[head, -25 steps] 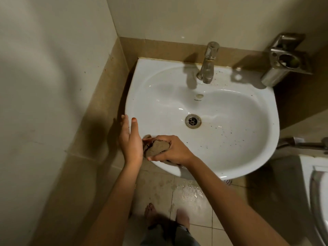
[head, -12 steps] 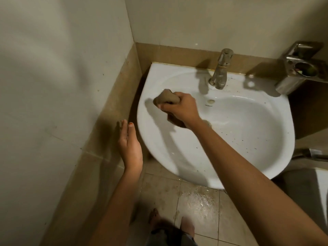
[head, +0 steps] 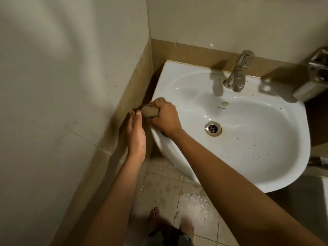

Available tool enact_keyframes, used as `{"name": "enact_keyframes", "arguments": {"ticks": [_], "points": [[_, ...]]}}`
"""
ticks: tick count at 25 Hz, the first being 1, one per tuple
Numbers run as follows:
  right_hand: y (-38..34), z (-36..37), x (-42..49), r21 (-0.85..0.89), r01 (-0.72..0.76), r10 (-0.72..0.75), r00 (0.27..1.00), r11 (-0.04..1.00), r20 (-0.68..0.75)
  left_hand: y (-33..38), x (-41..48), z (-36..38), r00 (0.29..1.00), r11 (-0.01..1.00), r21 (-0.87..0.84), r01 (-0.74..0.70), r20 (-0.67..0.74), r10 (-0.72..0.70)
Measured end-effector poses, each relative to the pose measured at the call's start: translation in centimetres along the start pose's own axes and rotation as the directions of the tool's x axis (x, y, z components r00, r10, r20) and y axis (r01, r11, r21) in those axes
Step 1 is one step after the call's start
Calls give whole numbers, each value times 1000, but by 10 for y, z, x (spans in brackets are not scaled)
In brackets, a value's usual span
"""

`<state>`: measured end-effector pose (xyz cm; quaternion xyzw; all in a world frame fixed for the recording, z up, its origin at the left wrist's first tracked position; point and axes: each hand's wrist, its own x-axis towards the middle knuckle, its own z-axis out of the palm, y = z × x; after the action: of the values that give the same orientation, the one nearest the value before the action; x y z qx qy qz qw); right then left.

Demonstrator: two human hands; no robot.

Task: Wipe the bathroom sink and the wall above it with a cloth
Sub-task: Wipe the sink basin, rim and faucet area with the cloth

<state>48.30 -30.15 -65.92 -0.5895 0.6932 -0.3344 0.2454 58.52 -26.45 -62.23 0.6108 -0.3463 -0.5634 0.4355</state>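
The right hand [head: 164, 115] is clenching a wadded cloth [head: 150, 110] against the left edge of the sink [head: 248, 157], while the left hand [head: 135, 137] is hanging open just beside it. The cloth is riding the rim's outer lip, so it is risking a slip into the gap by the side wall [head: 71, 86], and dark specks in the basin are waiting untouched.

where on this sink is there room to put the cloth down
Free: the bowl of the sink between the drain and the front right rim, and the back ledge left of the tap. Crowded: the left rim, where the right hand grips the cloth beside the open left hand.
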Motion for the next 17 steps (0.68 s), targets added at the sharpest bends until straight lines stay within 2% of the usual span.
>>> {"name": "enact_keyframes", "arguments": {"ticks": [4, 7, 10, 12, 13, 15, 16, 17], "points": [[-6, -4, -49, -49, 75, -72, 995, 996, 67, -10, -18, 6, 999, 999, 21, 37, 6, -37], [-2, -17, -78, -7, 52, -51, 990, 999, 132, -26, -40, 9, 998, 995, 71, 64, -12, -63], [10, -38, -108, 18, 25, -28, 980, 1000, 195, -42, -74, 13, 999, 972, 235, 18, 41, -28], [26, -55, -126, 80, -20, -1, 968, 997, 250, -52, -97, 19, 993, 907, 418, -51, 120, 0], [36, -66, -135, 110, -47, 12, 955, 993, 297, -56, -108, 25, 985, 820, 562, -112, 171, 17], [50, -93, -148, 113, -100, 46, 911, 989, 409, -59, -122, 40, 952, 502, 812, -298, 294, 90], [55, -107, -150, 100, -144, 83, 885, 984, 459, -58, -124, 48, 927, 336, 864, -375, 356, 122], [55, -117, -147, 80, -202, 135, 853, 976, 504, -55, -121, 55, 906, 216, 881, -422, 400, 139]]}}
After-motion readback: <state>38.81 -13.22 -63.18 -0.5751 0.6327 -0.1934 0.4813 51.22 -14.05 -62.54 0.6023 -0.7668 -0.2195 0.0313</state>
